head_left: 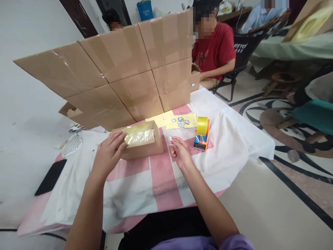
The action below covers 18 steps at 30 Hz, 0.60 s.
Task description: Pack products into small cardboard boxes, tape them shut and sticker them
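A small cardboard box (142, 151) with clear tape across its top sits on the table in front of me. My left hand (110, 147) lies on the box's left end, its fingers stretched out over the top and the thumb at the near edge. Just right of the box, my right hand (179, 151) pinches a small white sticker (170, 138) between thumb and finger. Beyond it, several similar small pieces (180, 121) lie on a yellow sheet (193, 119). An orange tape dispenser (207, 135) with a yellow roll stands to the right of that hand.
A tall wall of stacked cardboard boxes (135, 76) rises behind the box. The table (166, 187) has a pink and white cloth. At the left lie a black phone-like slab (50, 177) and a white perforated object (72, 145). A person in red (221, 48) sits across.
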### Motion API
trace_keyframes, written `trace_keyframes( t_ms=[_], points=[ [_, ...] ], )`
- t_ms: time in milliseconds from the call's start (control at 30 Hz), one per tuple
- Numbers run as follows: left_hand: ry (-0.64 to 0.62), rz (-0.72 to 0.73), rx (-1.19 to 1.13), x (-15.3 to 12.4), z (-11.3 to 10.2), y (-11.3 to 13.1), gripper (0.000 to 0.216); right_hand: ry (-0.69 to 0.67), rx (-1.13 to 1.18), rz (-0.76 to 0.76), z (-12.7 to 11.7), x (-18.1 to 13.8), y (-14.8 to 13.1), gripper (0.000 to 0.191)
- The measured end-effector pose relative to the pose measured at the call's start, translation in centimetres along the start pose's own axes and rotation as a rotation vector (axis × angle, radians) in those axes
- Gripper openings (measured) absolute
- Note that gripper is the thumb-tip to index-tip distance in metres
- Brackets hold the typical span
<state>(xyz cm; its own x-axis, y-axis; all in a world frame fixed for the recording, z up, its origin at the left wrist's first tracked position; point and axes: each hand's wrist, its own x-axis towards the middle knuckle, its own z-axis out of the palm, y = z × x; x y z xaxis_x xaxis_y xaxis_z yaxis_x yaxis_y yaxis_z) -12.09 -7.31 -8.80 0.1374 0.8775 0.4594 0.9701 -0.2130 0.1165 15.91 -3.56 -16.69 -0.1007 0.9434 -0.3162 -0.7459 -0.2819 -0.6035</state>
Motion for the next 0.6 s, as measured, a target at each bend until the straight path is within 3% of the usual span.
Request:
trace_keyframes(
  t_ms=[200,367,600],
  points=[
    [0.041,-0.034,-0.117,-1.1,1.9,-0.8,0.043,-0.067,0.035,0.11,2.0,2.1,1.9,0.023],
    [0.061,-0.036,-0.132,-1.1,2.0,-0.7,0.044,-0.099,-0.026,0.065,2.1,2.8,2.3,0.017],
    [0.061,-0.077,-0.126,-1.2,2.0,-0.3,0.048,-0.152,-0.136,0.043,2.1,2.7,2.5,0.024]
  ],
)
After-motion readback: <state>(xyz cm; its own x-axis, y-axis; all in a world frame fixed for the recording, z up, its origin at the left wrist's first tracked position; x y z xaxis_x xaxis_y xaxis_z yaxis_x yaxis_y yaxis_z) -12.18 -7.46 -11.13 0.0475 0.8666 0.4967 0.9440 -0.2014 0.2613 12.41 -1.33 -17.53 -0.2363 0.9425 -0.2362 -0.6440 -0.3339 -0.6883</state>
